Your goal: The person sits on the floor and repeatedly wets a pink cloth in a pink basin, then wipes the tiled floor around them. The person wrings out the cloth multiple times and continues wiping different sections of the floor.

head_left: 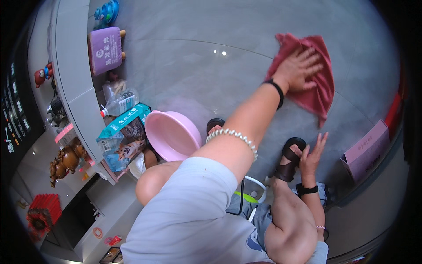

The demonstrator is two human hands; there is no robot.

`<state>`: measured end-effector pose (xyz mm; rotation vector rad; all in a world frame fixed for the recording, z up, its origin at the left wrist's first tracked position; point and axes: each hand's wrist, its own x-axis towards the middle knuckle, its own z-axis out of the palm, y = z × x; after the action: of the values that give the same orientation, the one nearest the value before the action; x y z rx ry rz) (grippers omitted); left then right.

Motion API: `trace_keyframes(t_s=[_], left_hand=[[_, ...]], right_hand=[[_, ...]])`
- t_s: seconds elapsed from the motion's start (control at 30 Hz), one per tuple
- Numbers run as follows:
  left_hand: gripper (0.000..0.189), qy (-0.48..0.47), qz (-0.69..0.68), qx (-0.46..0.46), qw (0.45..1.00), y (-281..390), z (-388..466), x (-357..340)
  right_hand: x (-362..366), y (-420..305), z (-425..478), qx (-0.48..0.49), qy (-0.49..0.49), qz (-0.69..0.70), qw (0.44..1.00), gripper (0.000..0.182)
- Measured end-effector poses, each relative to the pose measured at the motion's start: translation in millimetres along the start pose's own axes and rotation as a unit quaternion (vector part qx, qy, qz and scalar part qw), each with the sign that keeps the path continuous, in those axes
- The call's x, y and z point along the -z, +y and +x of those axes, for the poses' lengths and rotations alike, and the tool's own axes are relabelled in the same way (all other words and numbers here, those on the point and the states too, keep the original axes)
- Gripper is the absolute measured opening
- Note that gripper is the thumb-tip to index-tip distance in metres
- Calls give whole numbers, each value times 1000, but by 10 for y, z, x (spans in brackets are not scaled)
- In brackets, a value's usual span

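Observation:
A dark pink cloth point(324, 90) lies spread and creased on the grey tiled floor point(184, 71). My left hand point(298, 69) rests flat on top of it, palm down, fingers spread and slightly blurred. It wears a black wristband. My right hand point(313, 156) is held beside my right sandal point(286, 160), fingers extended and nothing in them. A dark watch or band point(306, 189) circles that wrist. Left of my left arm, a pink plastic basin point(173, 135) stands tilted in view; its visible inside shows no cloth.
Beside the basin stand a pet-food bag point(128, 132) and a clear plastic bottle point(123, 102). A purple padded stool point(107, 49) and a blue toy point(107, 11) sit along the white cabinet point(74, 62). A pink box point(366, 150) stands at right.

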<state>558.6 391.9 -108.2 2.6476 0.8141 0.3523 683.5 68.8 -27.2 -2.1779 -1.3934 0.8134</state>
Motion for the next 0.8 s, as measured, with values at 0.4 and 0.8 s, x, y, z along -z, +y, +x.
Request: trace_keyframes(t_s=[0.4,0.8], left_hand=[[76,128,201,437,867,-1970,-1470,962],[77,-8,194,519,832,88,-1851,21]], right_hand=[[3,126,76,1,-60,-78,995,73],[-441,196,1440,133,16,-270,953,73]])
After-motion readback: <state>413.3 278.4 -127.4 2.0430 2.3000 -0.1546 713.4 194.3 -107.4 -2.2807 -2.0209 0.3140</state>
